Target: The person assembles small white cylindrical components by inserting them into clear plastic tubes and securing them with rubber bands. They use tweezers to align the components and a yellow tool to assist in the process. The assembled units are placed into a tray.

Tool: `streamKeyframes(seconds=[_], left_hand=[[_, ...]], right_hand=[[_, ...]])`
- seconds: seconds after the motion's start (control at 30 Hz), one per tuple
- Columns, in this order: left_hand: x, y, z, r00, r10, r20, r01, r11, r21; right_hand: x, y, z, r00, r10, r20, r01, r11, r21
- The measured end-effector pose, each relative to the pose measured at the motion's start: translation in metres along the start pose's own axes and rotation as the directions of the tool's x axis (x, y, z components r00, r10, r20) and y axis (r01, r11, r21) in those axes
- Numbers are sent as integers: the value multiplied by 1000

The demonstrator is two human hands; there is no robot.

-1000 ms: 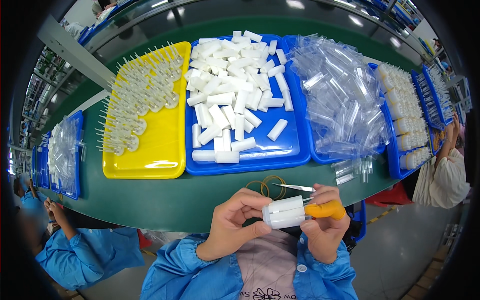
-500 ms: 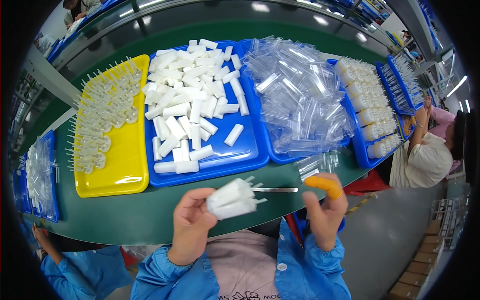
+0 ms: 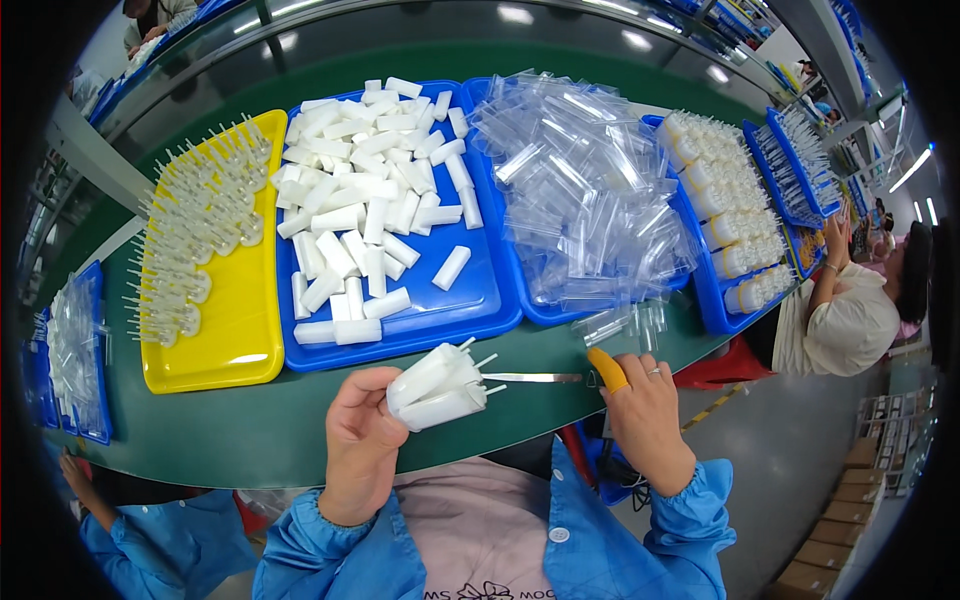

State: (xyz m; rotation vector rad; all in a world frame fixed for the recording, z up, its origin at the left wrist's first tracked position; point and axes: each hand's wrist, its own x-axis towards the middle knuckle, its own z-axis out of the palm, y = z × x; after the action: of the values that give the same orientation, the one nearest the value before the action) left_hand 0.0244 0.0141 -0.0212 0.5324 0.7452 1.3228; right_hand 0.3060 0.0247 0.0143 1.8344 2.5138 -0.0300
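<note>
My left hand [image 3: 360, 430] is closed round a bundle of white block-like pieces [image 3: 435, 388], with thin white sticks poking out of its right end. Palm down at the table's near edge, my right hand [image 3: 645, 415] has its fingers bent and slightly apart, nothing visible in them. One of its fingers wears an orange finger cot [image 3: 608, 371]. Just beyond these fingertips lie several loose clear plastic sleeves [image 3: 630, 325]. Between my hands, a thin metal strip [image 3: 535, 378] lies along the table edge; whether the right fingers touch it is hard to see.
A yellow tray [image 3: 230, 362] holds white stemmed parts. Beside it, a blue tray [image 3: 440, 310] carries white blocks, and another blue tray [image 3: 545, 312] is heaped with clear sleeves. Farther right, a blue tray [image 3: 715, 318] has bundled white parts. Co-workers sit at both sides.
My right hand has turned palm down and moved toward the table edge by the loose sleeves. The left hand has shifted slightly left, still holding the bundle.
</note>
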Motion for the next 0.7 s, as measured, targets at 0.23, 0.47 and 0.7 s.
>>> streamKeyframes(seconds=[0.23, 0.47, 0.7], left_hand=[[-1, -2, 12, 981, 106, 161, -137, 970, 202], [-7, -10, 21, 929, 250, 274, -356, 806, 472], [-5, -11, 18, 875, 347, 336, -484, 622, 616]], right_hand=[[-5, -16, -14, 905, 340, -256, 190, 215, 958], [14, -48, -9, 819, 524, -234, 292, -28, 956], [17, -50, -6, 875, 410, -256, 210, 155, 965]])
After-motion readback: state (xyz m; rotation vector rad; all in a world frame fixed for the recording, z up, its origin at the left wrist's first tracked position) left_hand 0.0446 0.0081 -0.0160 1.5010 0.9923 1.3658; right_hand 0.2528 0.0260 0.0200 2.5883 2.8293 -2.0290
